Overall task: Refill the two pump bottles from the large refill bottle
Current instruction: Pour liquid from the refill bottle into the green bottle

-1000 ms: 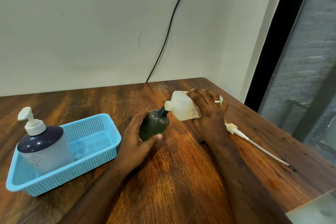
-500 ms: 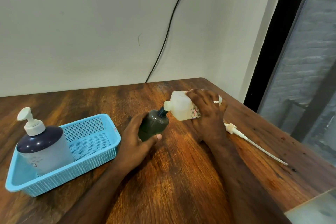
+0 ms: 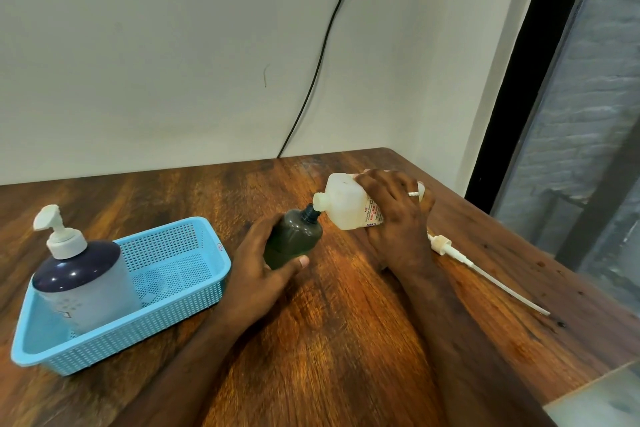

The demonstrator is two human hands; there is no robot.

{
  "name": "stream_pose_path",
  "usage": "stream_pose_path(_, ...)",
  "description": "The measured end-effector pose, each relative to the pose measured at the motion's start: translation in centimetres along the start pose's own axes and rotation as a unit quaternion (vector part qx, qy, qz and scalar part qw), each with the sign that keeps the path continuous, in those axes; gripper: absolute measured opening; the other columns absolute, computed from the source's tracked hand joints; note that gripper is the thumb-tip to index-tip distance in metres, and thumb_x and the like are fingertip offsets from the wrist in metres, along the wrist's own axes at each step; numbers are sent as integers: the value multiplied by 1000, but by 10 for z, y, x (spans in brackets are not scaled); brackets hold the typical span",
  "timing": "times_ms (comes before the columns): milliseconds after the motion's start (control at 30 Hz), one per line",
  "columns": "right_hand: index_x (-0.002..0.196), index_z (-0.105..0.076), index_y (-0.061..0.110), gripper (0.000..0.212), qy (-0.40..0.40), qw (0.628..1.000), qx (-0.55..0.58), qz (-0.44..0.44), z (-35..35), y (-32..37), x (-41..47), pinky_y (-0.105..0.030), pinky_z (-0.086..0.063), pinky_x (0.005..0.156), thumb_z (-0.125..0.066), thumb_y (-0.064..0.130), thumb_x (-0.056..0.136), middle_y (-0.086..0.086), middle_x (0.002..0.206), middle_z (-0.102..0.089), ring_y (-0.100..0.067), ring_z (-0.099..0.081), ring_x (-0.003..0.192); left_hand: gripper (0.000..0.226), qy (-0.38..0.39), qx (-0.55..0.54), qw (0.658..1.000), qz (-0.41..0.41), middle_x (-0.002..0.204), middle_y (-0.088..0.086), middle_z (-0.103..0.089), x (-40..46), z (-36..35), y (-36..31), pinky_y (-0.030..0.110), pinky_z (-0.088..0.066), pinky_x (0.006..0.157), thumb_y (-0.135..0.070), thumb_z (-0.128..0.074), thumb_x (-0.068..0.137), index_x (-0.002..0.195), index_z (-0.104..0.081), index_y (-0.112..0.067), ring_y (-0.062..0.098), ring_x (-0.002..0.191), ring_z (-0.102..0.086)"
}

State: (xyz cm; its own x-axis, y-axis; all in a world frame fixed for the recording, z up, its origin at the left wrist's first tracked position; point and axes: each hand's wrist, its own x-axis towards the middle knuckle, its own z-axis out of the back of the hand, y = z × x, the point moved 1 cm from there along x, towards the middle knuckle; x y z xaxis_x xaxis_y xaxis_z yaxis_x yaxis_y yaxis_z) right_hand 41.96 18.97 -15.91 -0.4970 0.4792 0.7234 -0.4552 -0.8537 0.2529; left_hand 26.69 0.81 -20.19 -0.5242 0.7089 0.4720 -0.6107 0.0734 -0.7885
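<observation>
Right hand (image 3: 398,218): grip wrapped round white refill bottle (image 3: 348,206), long axis tipped leftward, mouth touching the open neck of dark green bottle (image 3: 293,241), centre frame. Left hand (image 3: 263,263), nearer the neck: grip holds that bottle, tilted right, on desk (image 3: 329,340). Against earlier frames: essentially unchanged.

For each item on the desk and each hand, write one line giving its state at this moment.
White refill bottle: uncapped, tipped, spout at the dark bottle's neck.
Dark bottle: open, tilted, gripped.
Loose pump: lying on the table.
Large pump bottle: upright, pump on, in the basket.
Blue basket: on the table.
Left hand: gripping the dark bottle.
Right hand: gripping the refill bottle.
</observation>
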Motion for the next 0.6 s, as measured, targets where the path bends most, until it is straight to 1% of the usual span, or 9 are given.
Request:
stream_pose_path(133,140,-53,35,70,-2,1000,3,-2,1,0,0,-71,-21,110,-85,31,77,3,150,-50,-26,-35,140,69,0,0,1000,0,126,-32,-47,0,0,0,-2,-43,81,-24,-82,82,131,-40,-51,-23,113,-45)
stream_pose_path(200,139,-55,34,69,-7,1000,5,-1,1,0,0,-72,-23,108,-84,30,77,3,149,-51,-27,-37,139,69,-5,-1,1000,-7,127,-28,-50,0,-1,0,-1,-42,82,-22,-83,82,131,-43,-49,-20,114,-48)
stream_pose_path(267,137,-56,33,67,-15,1000,6,7,1,-1,0,-73,-25,106,-83,28,77,2,147,-53,-29,-39,138,70,-12,-1,1000,-18,127,-24,-53,1,-1,-1,0,-42,83,-19,-84,81,128,-44,-51,-18,113,-49)
stream_pose_path(467,137,-56,33,63,-12,1000,5,10,0,-2,0,-71,-24,105,-80,29,78,3,146,-53,-28,-39,138,72,-11,4,1000,-17,124,-34,-46,0,-1,0,-3,-41,81,-20,-83,82,123,-40,-62,-25,112,-45)
stream_pose_path(600,136,-56,32,60,-17,1000,11,13,0,-1,0,-70,-26,105,-71,35,77,2,146,-54,-29,-41,136,71,-7,0,1000,-15,126,-33,-47,0,-1,1,-3,-41,82,-21,-83,82,124,-41,-61,-25,113,-45)
